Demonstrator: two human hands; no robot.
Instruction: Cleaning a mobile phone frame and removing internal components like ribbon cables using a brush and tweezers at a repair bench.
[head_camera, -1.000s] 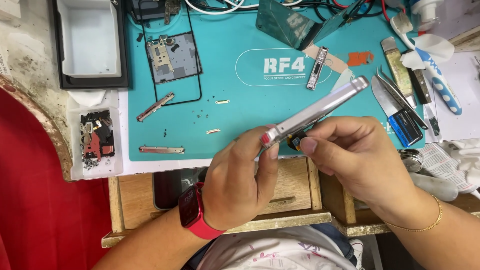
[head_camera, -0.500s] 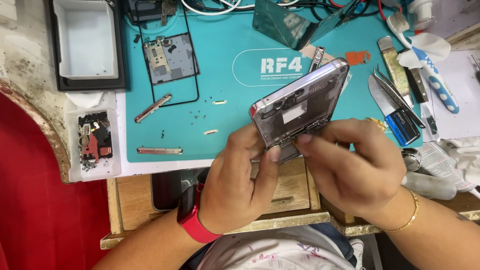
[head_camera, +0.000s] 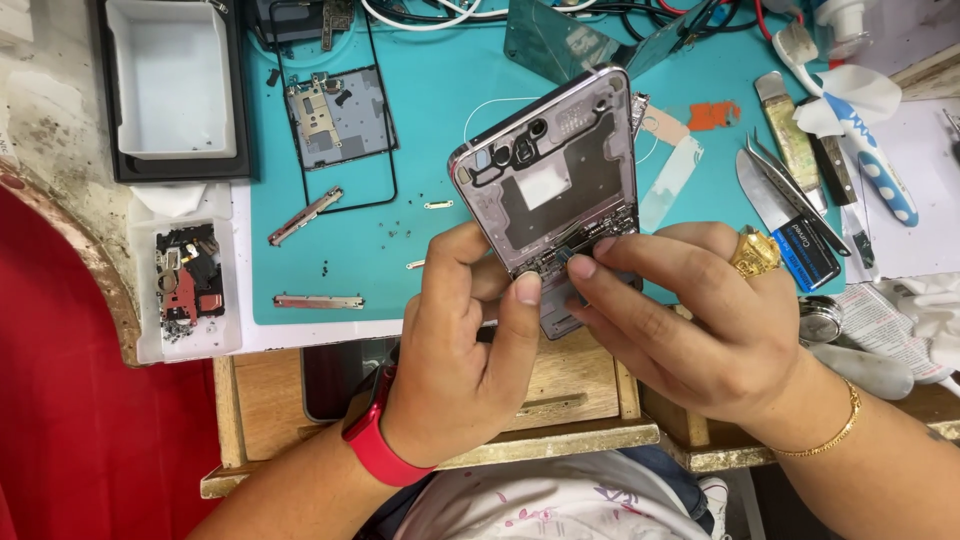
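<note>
Phone frame (head_camera: 555, 190), back cover off, sat raised above the teal mat (head_camera: 420, 150), its long axis running from our hands at six o'clock up toward twelve, tilted slightly to one o'clock. We pinched its lower end with the left hand (head_camera: 470, 350), thumb closed on the edge, while the right hand (head_camera: 690, 320), nearer the connectors, pressed fingertips (head_camera: 585, 268) together on the lower board. Tweezers (head_camera: 790, 185) lay at three o'clock; a white tray (head_camera: 170, 80) and a parts box (head_camera: 185, 285) at nine to ten o'clock.
</note>
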